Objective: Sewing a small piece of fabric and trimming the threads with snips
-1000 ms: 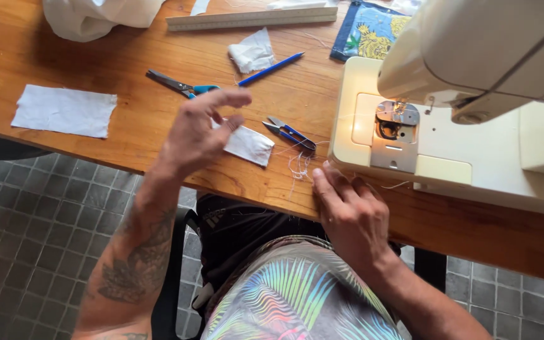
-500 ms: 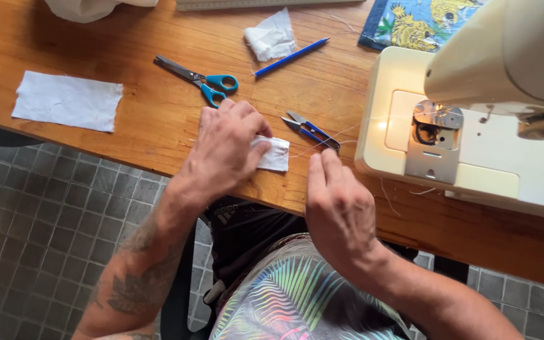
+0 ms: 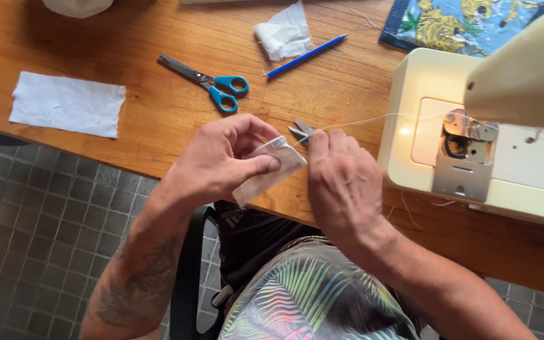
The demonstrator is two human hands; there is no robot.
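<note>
Nearest the front edge of the wooden table [image 3: 158, 119], the left hand [image 3: 221, 160] pinches a small white cloth patch [image 3: 271, 169] between thumb and curled fingers, so the patch sits right in the grip, just over the table's edge. Its long axis runs slantwise, from low near the body up toward the sewing machine [image 3: 473, 151]. Just to the right, touching the patch's upper corner, the right hand [image 3: 341, 179] is closed with fingers bent down; it appears to pinch a thin white thread [image 3: 373, 118], though the fingertips are hidden and the grip cannot be told for sure. The thread runs taut from that corner away rightward to the machine's needle area. A small pair of snips [image 3: 300, 130] lies just beyond the right fingers. Farther back lie blue-handled scissors [image 3: 206, 82], a blue pencil [image 3: 306, 55], a crumpled white scrap [image 3: 284, 33], and, toward the left edge, a flat white cloth strip [image 3: 67, 104].
</note>
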